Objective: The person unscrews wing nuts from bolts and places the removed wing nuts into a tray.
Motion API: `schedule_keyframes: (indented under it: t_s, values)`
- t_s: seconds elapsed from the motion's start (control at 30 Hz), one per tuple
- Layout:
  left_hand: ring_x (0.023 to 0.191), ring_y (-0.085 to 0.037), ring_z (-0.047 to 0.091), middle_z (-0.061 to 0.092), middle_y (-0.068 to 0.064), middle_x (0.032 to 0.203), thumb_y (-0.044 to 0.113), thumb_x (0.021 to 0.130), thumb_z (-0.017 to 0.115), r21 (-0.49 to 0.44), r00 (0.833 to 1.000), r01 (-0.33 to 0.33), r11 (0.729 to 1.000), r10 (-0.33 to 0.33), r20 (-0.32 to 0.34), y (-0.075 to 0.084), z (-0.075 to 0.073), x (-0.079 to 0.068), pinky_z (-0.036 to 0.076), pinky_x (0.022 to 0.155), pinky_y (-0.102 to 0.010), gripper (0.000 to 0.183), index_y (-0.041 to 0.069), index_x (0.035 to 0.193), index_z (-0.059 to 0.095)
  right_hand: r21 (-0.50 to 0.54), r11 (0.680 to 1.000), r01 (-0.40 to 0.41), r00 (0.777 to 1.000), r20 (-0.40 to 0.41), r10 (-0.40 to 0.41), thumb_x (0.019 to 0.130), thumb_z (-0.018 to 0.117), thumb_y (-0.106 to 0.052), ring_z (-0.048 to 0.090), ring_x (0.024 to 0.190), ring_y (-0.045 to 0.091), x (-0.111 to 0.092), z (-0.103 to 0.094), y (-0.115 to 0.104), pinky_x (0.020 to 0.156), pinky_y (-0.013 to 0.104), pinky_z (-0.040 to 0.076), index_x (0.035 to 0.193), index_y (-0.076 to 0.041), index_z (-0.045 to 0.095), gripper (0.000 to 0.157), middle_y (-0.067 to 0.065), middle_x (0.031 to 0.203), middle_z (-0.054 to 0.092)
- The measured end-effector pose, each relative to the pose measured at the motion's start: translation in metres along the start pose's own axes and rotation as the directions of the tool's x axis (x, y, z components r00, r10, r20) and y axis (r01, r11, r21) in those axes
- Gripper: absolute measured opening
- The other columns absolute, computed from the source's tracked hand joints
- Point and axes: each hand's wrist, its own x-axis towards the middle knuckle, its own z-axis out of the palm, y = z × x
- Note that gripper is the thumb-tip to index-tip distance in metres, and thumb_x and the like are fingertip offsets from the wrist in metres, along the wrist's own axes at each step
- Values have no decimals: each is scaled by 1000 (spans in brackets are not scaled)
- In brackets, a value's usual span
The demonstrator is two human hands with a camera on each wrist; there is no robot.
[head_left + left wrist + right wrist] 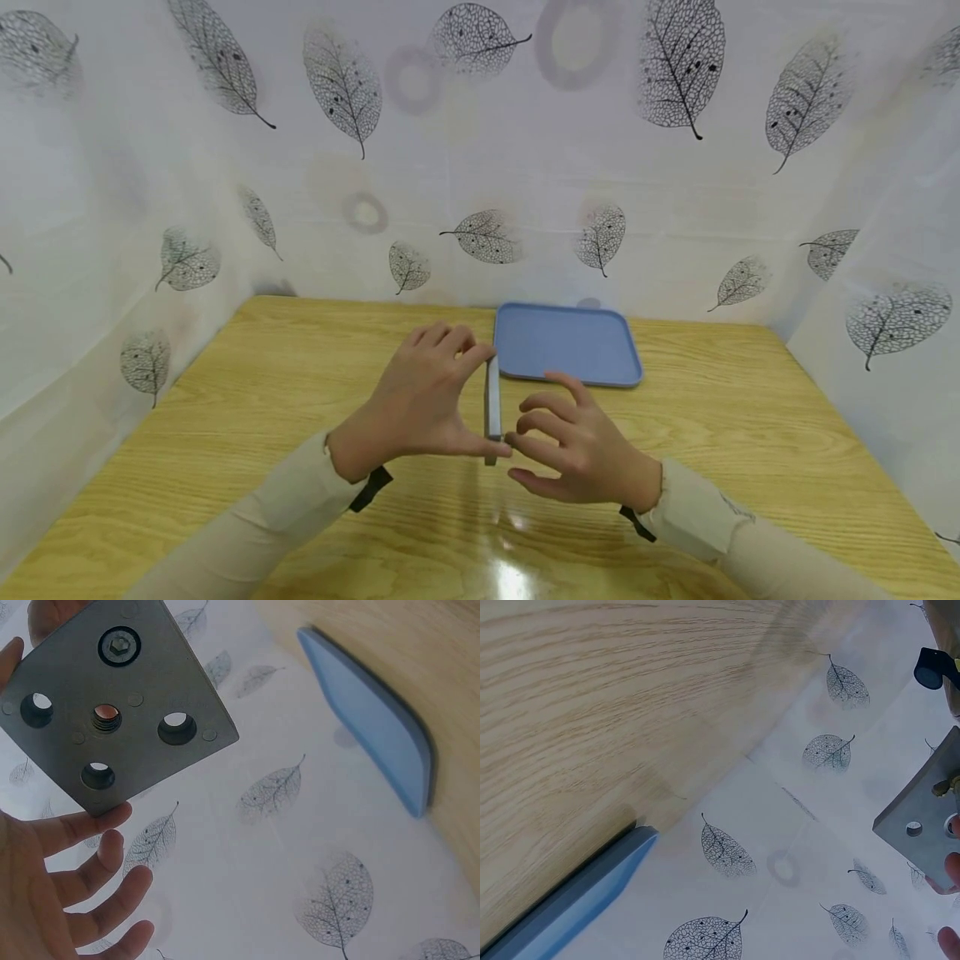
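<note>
Over the wood-grain counter [750, 417], nearer than the blue tray [566, 342], pinching an upright metal plate [492, 404] by its edges with the left hand [420, 396]. Holding the right hand [577, 446] curved just right of it, beside a brass-coloured piece [941, 788]; cannot tell whether gripping that.

Cream sleeves [258, 521], black wrist pieces [371, 490] (partly hidden)
</note>
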Motion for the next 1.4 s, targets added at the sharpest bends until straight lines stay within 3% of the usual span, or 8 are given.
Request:
schedule_keyframes:
  t_s: [0.2,0.33,0.5,0.7,1.4]
  values:
    - [89,-21,53,55,0,95,84,48,64,0,1000,1,1000,-1,0,0,0,0,45,84,-39,93,15,110,63,26,1000,-4,1000,1,4,90,55,-37,60,86,19,-1,-1,0,88,53,42,81,-17,67,25,-1,82,62]
    - [89,-21,53,54,0,96,85,48,64,-3,1000,4,1000,-4,9,0,1,0,45,86,-40,94,15,111,62,63,994,-93,995,34,91,93,50,-37,60,87,19,-1,-3,1,90,53,42,84,-15,68,29,0,83,63]
    - [90,-20,52,53,0,98,86,48,63,-8,1000,6,1000,-6,17,1,1,-1,45,88,-40,94,16,111,61,104,973,-206,975,110,194,96,43,-40,59,89,18,1,-3,4,91,53,41,89,-13,68,38,1,88,64]
    - [89,-20,51,52,0,97,85,46,65,-17,1000,-7,1000,7,-4,1,0,0,44,88,-39,94,15,109,61,171,944,-283,943,231,241,98,39,-45,58,93,15,1,-1,4,94,49,39,95,-13,67,42,-1,93,64]
    - [91,-21,53,53,-1,98,83,47,66,-25,1000,-13,1000,13,-17,1,0,-1,44,89,-39,93,14,109,61,217,925,-313,935,239,261,94,48,-45,58,91,13,2,2,1,92,48,41,89,-16,67,35,-3,89,65]
